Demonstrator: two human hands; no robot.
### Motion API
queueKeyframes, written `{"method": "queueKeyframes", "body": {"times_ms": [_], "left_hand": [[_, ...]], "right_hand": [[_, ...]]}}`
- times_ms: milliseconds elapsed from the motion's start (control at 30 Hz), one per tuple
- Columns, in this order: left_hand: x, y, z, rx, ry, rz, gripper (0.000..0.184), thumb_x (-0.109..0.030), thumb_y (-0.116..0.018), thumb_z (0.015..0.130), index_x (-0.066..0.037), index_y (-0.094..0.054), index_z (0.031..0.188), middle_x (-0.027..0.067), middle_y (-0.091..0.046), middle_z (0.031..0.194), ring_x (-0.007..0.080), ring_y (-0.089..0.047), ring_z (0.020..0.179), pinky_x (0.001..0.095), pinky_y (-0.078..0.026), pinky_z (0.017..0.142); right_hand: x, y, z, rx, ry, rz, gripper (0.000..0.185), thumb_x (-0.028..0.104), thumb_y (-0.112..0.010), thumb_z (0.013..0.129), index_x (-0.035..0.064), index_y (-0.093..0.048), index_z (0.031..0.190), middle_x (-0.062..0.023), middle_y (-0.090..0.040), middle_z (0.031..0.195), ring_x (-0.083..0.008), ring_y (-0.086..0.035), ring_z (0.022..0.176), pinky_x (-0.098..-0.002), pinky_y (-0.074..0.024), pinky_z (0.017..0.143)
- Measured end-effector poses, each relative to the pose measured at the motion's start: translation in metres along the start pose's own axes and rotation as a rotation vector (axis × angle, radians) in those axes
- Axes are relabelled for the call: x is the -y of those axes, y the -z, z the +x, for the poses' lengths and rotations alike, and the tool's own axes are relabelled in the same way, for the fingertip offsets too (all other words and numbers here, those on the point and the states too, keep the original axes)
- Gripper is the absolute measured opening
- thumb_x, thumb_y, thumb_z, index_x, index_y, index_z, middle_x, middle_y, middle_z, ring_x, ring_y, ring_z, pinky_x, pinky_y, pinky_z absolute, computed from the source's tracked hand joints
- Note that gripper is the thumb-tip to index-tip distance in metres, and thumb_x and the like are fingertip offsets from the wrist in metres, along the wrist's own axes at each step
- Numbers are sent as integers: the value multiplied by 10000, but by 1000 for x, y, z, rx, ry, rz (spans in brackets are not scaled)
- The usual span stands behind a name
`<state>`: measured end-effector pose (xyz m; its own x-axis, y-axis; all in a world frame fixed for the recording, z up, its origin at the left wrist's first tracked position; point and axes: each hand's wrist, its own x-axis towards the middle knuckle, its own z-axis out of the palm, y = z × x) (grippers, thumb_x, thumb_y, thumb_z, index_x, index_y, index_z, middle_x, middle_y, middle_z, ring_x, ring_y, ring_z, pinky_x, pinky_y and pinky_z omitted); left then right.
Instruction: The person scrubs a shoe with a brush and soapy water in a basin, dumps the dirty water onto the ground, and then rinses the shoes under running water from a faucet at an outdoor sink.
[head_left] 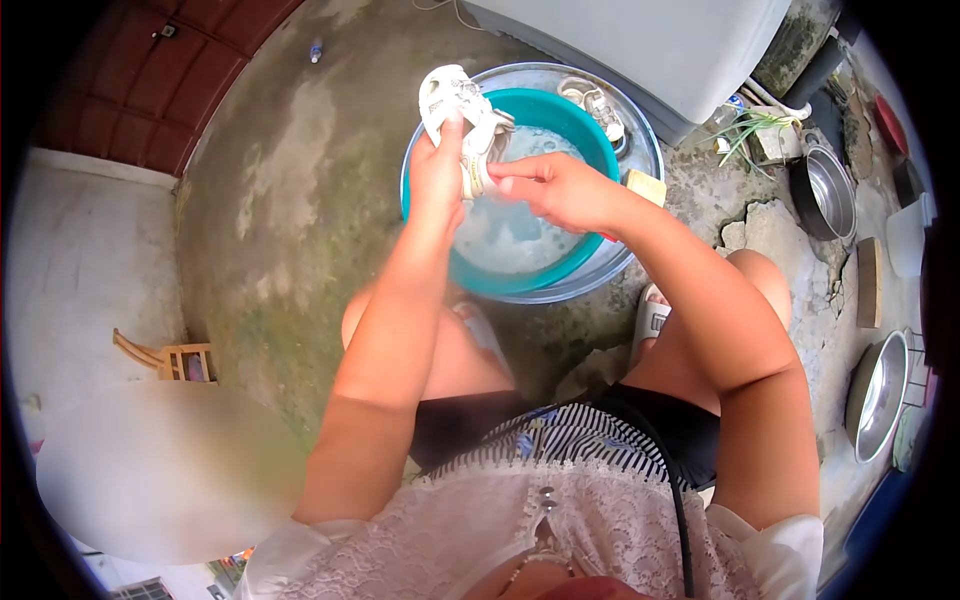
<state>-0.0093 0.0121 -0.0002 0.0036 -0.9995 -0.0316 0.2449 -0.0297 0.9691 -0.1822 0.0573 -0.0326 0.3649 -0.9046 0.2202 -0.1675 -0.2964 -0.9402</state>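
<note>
Gripping a white shoe (477,124) in the left hand (438,168), over the left side of the teal basin (603,160); partly thumb-covered, toe unclear, long axis steep, upper end leaning left. Touching its lower end with the right hand (568,195), fingers bunched; cannot tell whether holding anything.

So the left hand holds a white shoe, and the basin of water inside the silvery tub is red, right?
Not quite: the head view shows that basin is teal, not red. It does sit inside the silvery tub, and the left hand holds the white shoe.
</note>
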Motion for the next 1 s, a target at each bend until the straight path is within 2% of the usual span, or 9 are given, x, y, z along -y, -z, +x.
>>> {"method": "queueKeyframes", "body": {"times_ms": [33, 133, 267, 367, 467, 600, 733, 833, 1000], "left_hand": [[-4, -2, 0, 6, 15, 26, 422, -355, -529, 1058, 5, -595, 1269, 125, -695, 1163, 211, -703, 986, 356, -585, 825], [-7, -9, -7, 10, 72, 62, 434, -364, -482, 1075, 2, -600, 1276, 119, -703, 1139, 206, -704, 974, 336, -580, 814], [-15, -5, -3, 22, 142, 48, 455, -385, -466, 1078, 0, -601, 1279, 121, -702, 1148, 209, -701, 991, 344, -580, 837], [-12, -1, -1, 19, 158, 86, 464, -397, -470, 1075, -4, -601, 1285, 116, -708, 1139, 205, -702, 1002, 348, -577, 852], [-10, -10, -5, 7, 112, 88, 467, -409, -483, 1069, -10, -616, 1273, 113, -709, 1150, 199, -700, 1012, 339, -575, 854], [-9, -7, -2, 4, 95, 216, 476, -413, -482, 1069, -5, -623, 1271, 106, -704, 1161, 182, -691, 1015, 331, -560, 851], [-10, -10, -1, 31, 105, 277, 504, -435, -480, 1066, 1, -630, 1270, 103, -711, 1138, 173, -691, 986, 329, -549, 838], [-11, -8, 2, 34, 131, 283, 525, -463, -479, 1060, -3, -650, 1249, 105, -714, 1123, 176, -693, 973, 330, -548, 837], [-11, -5, 0, 14, 121, 271, 547, -481, -476, 1056, 4, -661, 1228, 104, -718, 1107, 181, -699, 960, 328, -553, 831]], "right_hand": [[11, 4, 1, 54, -32, 67, 399, 209, -576, 976, 214, -587, 1375, -179, -723, 946, -365, -688, 862, -495, -542, 753], [64, 28, -10, -32, -67, -736, 392, 232, -583, 979, 230, -593, 1371, -171, -719, 922, -367, -690, 865, -493, -541, 748], [42, 12, -10, 80, -11, -526, 365, 264, -569, 979, 268, -597, 1342, -148, -719, 910, -347, -698, 843, -476, -544, 717], [55, 23, -13, 136, -42, -617, 346, 282, -580, 970, 265, -607, 1315, -149, -720, 922, -348, -700, 842, -491, -543, 737], [61, 28, -10, -41, -105, -879, 376, 260, -606, 964, 244, -628, 1338, -178, -702, 843, -359, -685, 771, -470, -544, 721], [54, 4, -20, 78, 20, -725, 336, 277, -597, 968, 278, -641, 1301, -145, -699, 799, -348, -685, 723, -474, -541, 626], [56, 32, -6, -6, -153, -934, 383, 263, -601, 960, 288, -623, 1341, -159, -693, 787, -374, -676, 721, -497, -538, 682], [46, 9, -17, 38, 33, -829, 364, 301, -604, 962, 309, -631, 1325, -127, -698, 778, -340, -684, 708, -457, -546, 637], [63, 31, -4, 79, -161, -949, 285, 269, -561, 987, 235, -617, 1264, -127, -713, 857, -336, -709, 811, -485, -552, 682]]}}
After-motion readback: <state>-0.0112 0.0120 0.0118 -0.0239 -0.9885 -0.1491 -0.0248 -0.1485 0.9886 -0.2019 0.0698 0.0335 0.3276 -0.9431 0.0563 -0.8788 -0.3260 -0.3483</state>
